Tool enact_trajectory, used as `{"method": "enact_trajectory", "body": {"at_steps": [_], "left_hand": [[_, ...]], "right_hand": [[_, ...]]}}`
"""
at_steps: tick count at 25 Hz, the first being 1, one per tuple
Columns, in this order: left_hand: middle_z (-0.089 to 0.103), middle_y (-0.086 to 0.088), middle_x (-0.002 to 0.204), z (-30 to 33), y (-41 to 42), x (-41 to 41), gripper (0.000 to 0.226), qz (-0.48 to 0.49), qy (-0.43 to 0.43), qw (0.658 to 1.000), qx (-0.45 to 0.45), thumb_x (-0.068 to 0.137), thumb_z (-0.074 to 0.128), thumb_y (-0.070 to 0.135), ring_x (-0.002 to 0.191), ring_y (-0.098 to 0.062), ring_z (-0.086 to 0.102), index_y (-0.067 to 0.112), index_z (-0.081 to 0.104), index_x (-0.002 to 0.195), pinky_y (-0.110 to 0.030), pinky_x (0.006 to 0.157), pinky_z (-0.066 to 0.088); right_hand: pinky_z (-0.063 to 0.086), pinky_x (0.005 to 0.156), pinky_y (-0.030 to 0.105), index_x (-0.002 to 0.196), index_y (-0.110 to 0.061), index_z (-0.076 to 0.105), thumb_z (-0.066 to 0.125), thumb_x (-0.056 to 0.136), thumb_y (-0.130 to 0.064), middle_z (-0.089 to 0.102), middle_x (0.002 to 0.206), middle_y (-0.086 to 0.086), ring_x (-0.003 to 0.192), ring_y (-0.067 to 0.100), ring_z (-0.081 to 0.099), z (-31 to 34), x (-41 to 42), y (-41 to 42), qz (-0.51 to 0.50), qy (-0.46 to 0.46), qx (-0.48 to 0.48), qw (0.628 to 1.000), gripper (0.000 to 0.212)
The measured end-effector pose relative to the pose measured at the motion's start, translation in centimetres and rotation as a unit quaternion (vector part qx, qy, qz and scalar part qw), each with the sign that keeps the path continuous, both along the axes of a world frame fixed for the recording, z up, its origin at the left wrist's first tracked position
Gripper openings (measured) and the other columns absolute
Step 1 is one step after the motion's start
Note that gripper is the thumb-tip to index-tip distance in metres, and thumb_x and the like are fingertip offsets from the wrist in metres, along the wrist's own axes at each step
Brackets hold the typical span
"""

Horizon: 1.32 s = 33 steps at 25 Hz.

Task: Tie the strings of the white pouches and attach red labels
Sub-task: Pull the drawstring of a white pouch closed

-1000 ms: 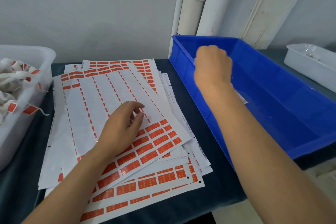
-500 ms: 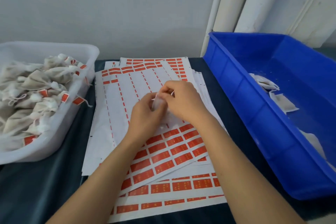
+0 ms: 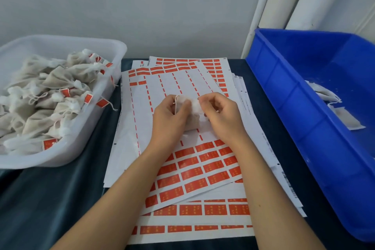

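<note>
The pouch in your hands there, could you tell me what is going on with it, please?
Both hands, left and right, hold one white pouch over the sheets of red labels, gathering its neck by the string. No label is on it yet. Finished, labelled pouches fill the white tub; a few flat ones lie in the blue bin.
</note>
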<state>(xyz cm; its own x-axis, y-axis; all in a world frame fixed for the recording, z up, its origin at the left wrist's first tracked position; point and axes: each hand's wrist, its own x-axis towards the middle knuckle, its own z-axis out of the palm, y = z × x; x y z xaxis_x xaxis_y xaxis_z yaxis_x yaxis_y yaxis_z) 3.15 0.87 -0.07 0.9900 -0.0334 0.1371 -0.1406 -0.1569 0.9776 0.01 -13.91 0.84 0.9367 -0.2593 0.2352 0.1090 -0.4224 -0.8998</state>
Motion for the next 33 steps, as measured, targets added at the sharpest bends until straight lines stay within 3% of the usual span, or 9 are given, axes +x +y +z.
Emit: {"method": "enact_trajectory", "body": {"at_steps": [3,7,10,14,20,27,30,33], "left_hand": [[0.068,0.025,0.09,0.1,-0.1,-0.1,0.008,-0.02,-0.02,1.0,0.004,0.101,0.063,0.039,0.088,0.005,0.067,0.032,0.064,0.098,-0.008,0.061,0.051],[0.067,0.019,0.086,-0.1,-0.3,0.1,0.013,-0.01,-0.034,0.999,0.019,0.099,0.064,0.041,0.085,0.0,0.065,0.031,0.066,0.091,-0.011,0.065,0.054],[0.067,0.014,0.079,-0.2,-0.2,-0.1,0.016,0.002,-0.054,0.998,0.036,0.1,0.065,0.034,0.077,-0.006,0.066,0.028,0.065,0.085,-0.013,0.065,0.055],[0.067,0.008,0.071,0.1,-0.4,-0.5,0.017,-0.022,-0.067,0.996,0.05,0.101,0.066,0.024,0.07,-0.011,0.068,0.022,0.067,0.084,-0.015,0.061,0.055],[0.068,0.019,0.079,0.6,-0.7,-1.4,0.019,-0.045,-0.078,0.993,0.077,0.101,0.065,0.024,0.079,0.001,0.068,0.037,0.063,0.087,-0.008,0.063,0.051],[0.066,0.02,0.077,0.5,-0.8,-1.7,0.019,-0.071,-0.102,0.989,0.075,0.103,0.061,0.033,0.078,-0.005,0.065,0.034,0.062,0.085,-0.009,0.064,0.049],[0.065,0.02,0.077,0.5,-0.9,-1.7,0.021,-0.079,-0.105,0.988,0.076,0.103,0.061,0.031,0.075,-0.006,0.065,0.032,0.06,0.082,-0.009,0.062,0.048],[0.066,0.017,0.077,0.6,-0.9,-1.8,0.018,-0.088,-0.105,0.989,0.063,0.103,0.061,0.031,0.076,-0.008,0.066,0.029,0.063,0.085,-0.01,0.062,0.05]], "right_hand": [[0.048,0.072,0.003,0.098,-0.036,0.067,0.067,0.098,-0.037,0.068,0.094,-0.022,0.094,-0.007,0.062,-0.1,0.1,0.0,-0.021,-0.015,-0.028,0.999,0.001],[0.049,0.07,0.007,0.102,-0.031,0.064,0.071,0.095,-0.037,0.062,0.094,-0.018,0.088,0.004,0.061,0.1,0.0,0.2,-0.113,-0.088,-0.077,0.987,0.011],[0.049,0.075,0.007,0.109,-0.03,0.064,0.07,0.094,-0.037,0.061,0.101,-0.015,0.091,0.006,0.059,0.1,-0.4,1.3,-0.054,-0.153,-0.15,0.975,0.017],[0.05,0.087,0.008,0.126,-0.028,0.069,0.068,0.096,-0.033,0.059,0.115,-0.01,0.105,0.005,0.057,0.3,-0.6,1.7,-0.006,-0.156,-0.167,0.974,0.031],[0.047,0.093,0.012,0.111,-0.022,0.075,0.073,0.095,-0.029,0.062,0.114,-0.005,0.109,0.011,0.059,0.7,-0.8,1.4,-0.034,-0.132,-0.185,0.973,0.018],[0.053,0.093,0.022,0.105,-0.019,0.075,0.071,0.096,-0.026,0.064,0.113,-0.004,0.108,0.012,0.059,1.4,-1.1,1.7,-0.061,-0.129,-0.125,0.982,0.012],[0.052,0.093,0.022,0.104,-0.028,0.072,0.069,0.097,-0.03,0.067,0.112,-0.011,0.108,0.009,0.059,1.9,-1.3,1.5,-0.069,-0.132,-0.076,0.986,0.008],[0.048,0.092,0.015,0.119,-0.037,0.067,0.066,0.095,-0.046,0.067,0.114,-0.019,0.112,0.004,0.059,2.0,-1.5,1.0,-0.023,-0.082,-0.04,0.996,0.026]]}}
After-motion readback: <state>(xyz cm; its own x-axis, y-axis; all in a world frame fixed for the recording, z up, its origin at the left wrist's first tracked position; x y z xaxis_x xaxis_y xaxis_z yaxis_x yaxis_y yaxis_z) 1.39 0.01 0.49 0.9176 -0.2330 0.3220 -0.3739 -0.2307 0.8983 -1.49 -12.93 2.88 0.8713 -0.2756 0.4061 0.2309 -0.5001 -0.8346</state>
